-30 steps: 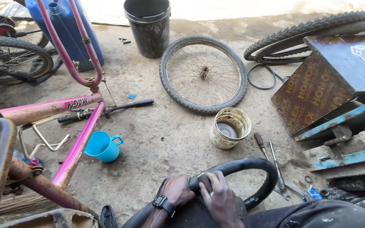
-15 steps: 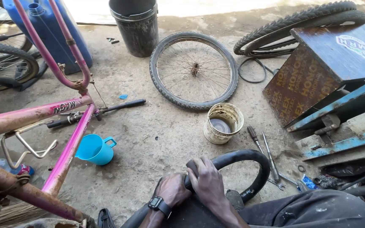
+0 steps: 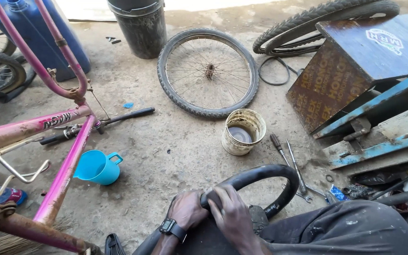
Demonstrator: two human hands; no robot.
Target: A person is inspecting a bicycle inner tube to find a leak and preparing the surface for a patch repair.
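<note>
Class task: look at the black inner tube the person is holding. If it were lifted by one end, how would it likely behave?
The tube would probably flop: it already curves loosely past both hands. It looks light, being thin rubber. Its dull surface suggests it grips rather than slips.

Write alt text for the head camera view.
Both hands, left hand and right hand, grip a black inner tube over the person's lap. Ahead on the concrete lie a spoked wheel, a tin can, a blue jug and a pink bicycle frame.

dusty concrete floor [image 3: 175, 156] bears spoked wheel [image 3: 208, 72], tin can [image 3: 242, 132], blue cup [image 3: 97, 166]
</note>
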